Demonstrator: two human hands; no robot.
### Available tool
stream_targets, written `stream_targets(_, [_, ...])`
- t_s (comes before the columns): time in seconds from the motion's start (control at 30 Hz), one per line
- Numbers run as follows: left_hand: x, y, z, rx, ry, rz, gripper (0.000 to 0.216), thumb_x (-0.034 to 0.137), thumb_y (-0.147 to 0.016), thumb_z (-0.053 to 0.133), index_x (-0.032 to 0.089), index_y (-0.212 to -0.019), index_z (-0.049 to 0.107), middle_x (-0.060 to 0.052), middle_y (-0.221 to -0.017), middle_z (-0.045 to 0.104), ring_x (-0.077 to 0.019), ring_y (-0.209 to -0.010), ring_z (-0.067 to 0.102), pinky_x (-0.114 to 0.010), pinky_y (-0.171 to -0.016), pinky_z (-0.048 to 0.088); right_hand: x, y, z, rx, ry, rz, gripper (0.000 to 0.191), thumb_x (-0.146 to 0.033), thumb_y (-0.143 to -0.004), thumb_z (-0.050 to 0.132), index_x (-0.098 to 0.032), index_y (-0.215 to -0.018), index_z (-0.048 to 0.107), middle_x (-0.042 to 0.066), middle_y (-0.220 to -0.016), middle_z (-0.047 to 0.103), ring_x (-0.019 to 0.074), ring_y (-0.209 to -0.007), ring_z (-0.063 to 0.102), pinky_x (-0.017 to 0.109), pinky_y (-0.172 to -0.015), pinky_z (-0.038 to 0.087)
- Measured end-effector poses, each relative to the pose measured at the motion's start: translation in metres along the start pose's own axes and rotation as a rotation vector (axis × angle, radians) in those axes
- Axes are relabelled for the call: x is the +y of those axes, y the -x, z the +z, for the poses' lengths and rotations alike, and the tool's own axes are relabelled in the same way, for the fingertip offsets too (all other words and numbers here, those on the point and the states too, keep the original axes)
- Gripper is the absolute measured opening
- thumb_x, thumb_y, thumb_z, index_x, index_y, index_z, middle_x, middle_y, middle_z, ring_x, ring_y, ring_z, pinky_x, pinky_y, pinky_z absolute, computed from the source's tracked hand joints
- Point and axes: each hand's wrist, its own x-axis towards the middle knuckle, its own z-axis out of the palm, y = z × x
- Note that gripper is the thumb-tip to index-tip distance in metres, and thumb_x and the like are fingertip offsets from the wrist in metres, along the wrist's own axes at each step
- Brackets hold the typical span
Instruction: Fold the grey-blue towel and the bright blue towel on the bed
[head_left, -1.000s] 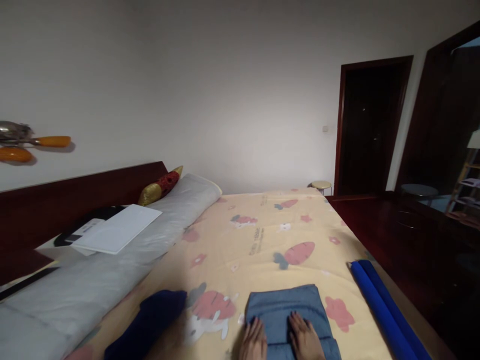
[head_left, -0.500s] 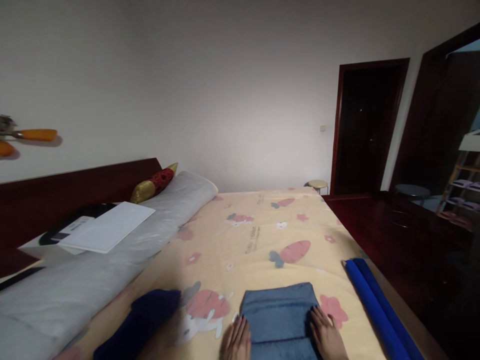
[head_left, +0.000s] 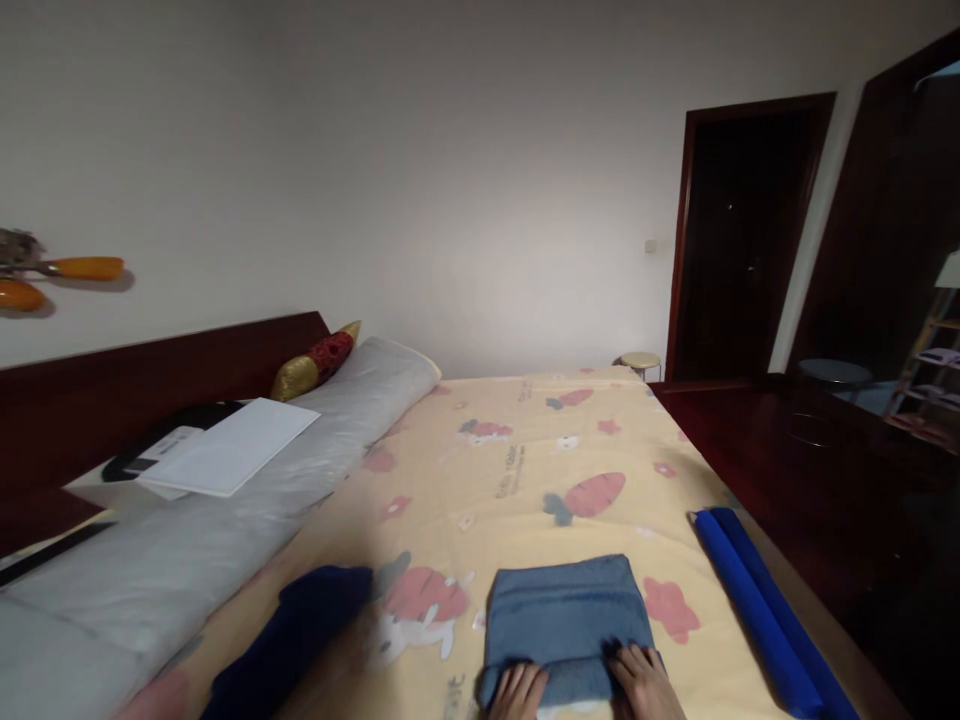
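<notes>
A folded grey-blue cloth [head_left: 566,610] lies on the bed in front of me, its near edge turned over into a thick fold. My left hand [head_left: 517,690] grips the left end of that fold with bent fingers. On the right end, my right hand [head_left: 643,682] is closed over the cloth in the same way. The thumbs are mostly hidden. Left of the hands lies a crumpled dark navy cloth [head_left: 300,635]. Over on the right, a long bright blue fabric bundle [head_left: 757,610] lies along the bed's edge.
A yellow bedsheet [head_left: 435,470] with carrots and rabbits covers the bed. Along the headboard [head_left: 172,375] are a grey wrapped bolster [head_left: 247,530], a flat white box [head_left: 232,447] and a red-gold cushion [head_left: 315,362]. Two stools stand by a dark door [head_left: 742,240].
Both hands have moved from the cloth's sides to its near end. The cloth's near part is now turned over, so it looks shorter. My view has shifted slightly.
</notes>
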Motion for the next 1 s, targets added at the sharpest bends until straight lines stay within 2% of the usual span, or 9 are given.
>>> stream_targets(0.1, [0.017,-0.022,-0.023,-0.083,0.096,-0.222,0.053,0.013,-0.076,0.047,0.031,-0.125,0.059,0.002,-0.136,0.058,-0.0164,-0.132,0.046,-0.032,-0.116,0.032,-0.017,-0.020,-0.012,0.031,0.050,0.160,0.047,-0.010,-0.068,0.042,-0.023,-0.104,0.070,0.007,-0.113,0.068,0.0260,-0.112,0.057,0.041,-0.101,0.037])
stream_targets(0.2, [0.027,-0.046,-0.037,-0.094,0.115,-0.337,0.052,0.010,-0.082,0.038,0.023,-0.128,0.057,-0.003,-0.137,0.057,-0.0166,-0.134,0.043,-0.035,-0.118,0.027,-0.030,-0.043,-0.012,0.070,0.082,0.251,0.048,-0.005,-0.073,0.034,-0.017,-0.103,0.071,0.013,-0.115,0.067,0.0289,-0.115,0.057,0.046,-0.102,0.035])
stream_targets(0.3, [0.036,-0.063,-0.039,-0.080,0.109,-0.343,0.052,0.014,-0.085,0.035,0.020,-0.134,0.052,-0.006,-0.141,0.053,-0.0194,-0.137,0.040,-0.038,-0.118,0.027,-0.045,-0.062,-0.004,0.086,0.070,0.245,0.048,-0.006,-0.078,0.033,-0.014,-0.109,0.069,0.016,-0.123,0.063,0.0312,-0.120,0.054,0.048,-0.104,0.035])
stream_targets(0.43, [0.046,-0.071,-0.031,-0.080,0.139,-0.280,0.051,0.018,-0.087,0.035,0.023,-0.136,0.051,-0.004,-0.145,0.048,-0.0174,-0.137,0.039,-0.034,-0.117,0.029,-0.065,-0.073,0.010,0.066,-0.017,0.124,0.049,-0.010,-0.085,0.033,-0.024,-0.121,0.064,0.004,-0.122,0.066,0.0185,-0.114,0.059,0.032,-0.104,0.038])
stream_targets(0.5, [0.042,-0.067,-0.028,-0.065,0.174,-0.211,0.049,0.022,-0.091,0.031,0.025,-0.134,0.052,-0.003,-0.144,0.050,-0.0154,-0.135,0.042,-0.033,-0.116,0.032,-0.064,-0.071,0.013,0.050,-0.052,0.064,0.048,-0.016,-0.088,0.036,-0.025,-0.129,0.058,0.001,-0.130,0.061,0.0169,-0.120,0.055,0.031,-0.108,0.035])
stream_targets(0.63, [0.004,-0.047,-0.032,0.057,0.173,-0.124,0.047,0.036,-0.096,0.028,0.029,-0.138,0.046,-0.001,-0.146,0.047,-0.0155,-0.135,0.042,-0.035,-0.111,0.038,-0.022,-0.054,0.009,0.140,-0.054,0.114,0.048,-0.042,-0.096,0.033,-0.020,-0.134,0.053,0.005,-0.141,0.051,0.0232,-0.134,0.042,0.042,-0.114,0.028])
stream_targets(0.8, [-0.034,-0.029,-0.030,0.159,0.024,-0.296,0.043,0.030,-0.094,0.035,0.032,-0.134,0.051,0.001,-0.139,0.054,-0.0186,-0.130,0.049,-0.042,-0.109,0.040,0.026,-0.040,-0.001,0.189,0.033,0.300,0.048,-0.044,-0.095,0.034,-0.019,-0.131,0.055,0.008,-0.141,0.050,0.0280,-0.135,0.039,0.051,-0.114,0.025])
stream_targets(0.9, [-0.019,-0.040,-0.020,0.162,-0.014,-0.330,0.048,0.016,-0.088,0.035,0.028,-0.128,0.058,0.000,-0.137,0.057,-0.0194,-0.130,0.048,-0.045,-0.113,0.034,0.008,-0.048,-0.003,0.182,0.026,0.293,0.049,-0.041,-0.096,0.032,-0.017,-0.133,0.054,0.010,-0.143,0.047,0.0280,-0.137,0.037,0.050,-0.115,0.022])
stream_targets(1.0, [0.014,-0.062,-0.006,0.140,0.047,-0.245,0.051,0.012,-0.084,0.036,0.023,-0.128,0.058,-0.002,-0.136,0.058,-0.0162,-0.127,0.051,-0.034,-0.111,0.039,-0.032,-0.063,0.000,0.103,-0.071,0.098,0.048,-0.039,-0.097,0.030,-0.023,-0.137,0.050,0.006,-0.144,0.047,0.0235,-0.134,0.042,0.042,-0.113,0.029])
